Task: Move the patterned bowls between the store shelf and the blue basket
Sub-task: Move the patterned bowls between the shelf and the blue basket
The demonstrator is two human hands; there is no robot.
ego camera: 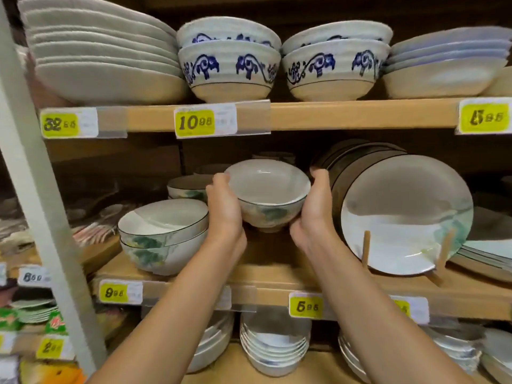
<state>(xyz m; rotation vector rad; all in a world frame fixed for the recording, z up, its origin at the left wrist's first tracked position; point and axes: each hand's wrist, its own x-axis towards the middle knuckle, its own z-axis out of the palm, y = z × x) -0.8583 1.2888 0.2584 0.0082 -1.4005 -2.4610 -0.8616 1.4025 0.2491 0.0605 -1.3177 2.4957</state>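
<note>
Head view: the fingers (219, 180) of the left hand (224, 210) are curled together over the left rim of a patterned bowl (267, 189). The palm is pressed flat against the bowl's side. The right hand (315, 207) mirrors this on the other side, with its fingertips (318, 173) bent over the right rim and the heel of the hand under the bowl's wall. Both hands clasp the bowl between them.

The bowl is white inside, has a thin dark rim line and a green wash on the outside, and tilts slightly toward the camera. It sits low over the middle shelf (277, 275); whether its foot touches the board cannot be told. Both bare forearms reach up from the bottom edge of the picture.

Just left of the held bowl is a stack of two larger green-patterned bowls (163, 236), with another bowl (188, 187) behind it. Just right, a round plate (404, 217) stands on edge against wooden pegs (366, 249), with more plates leaning behind it.

Yellow price tags on the shelf's front edge read 9.95 (114, 292) and 5.95 (306, 306). On the upper shelf (360, 113) are two stacks of blue-scrolled bowls (228, 67), white plates (105, 56) to their left, and a 10.98 tag (195, 122). Below the middle shelf is a stack of small white bowls (274, 347).
</note>
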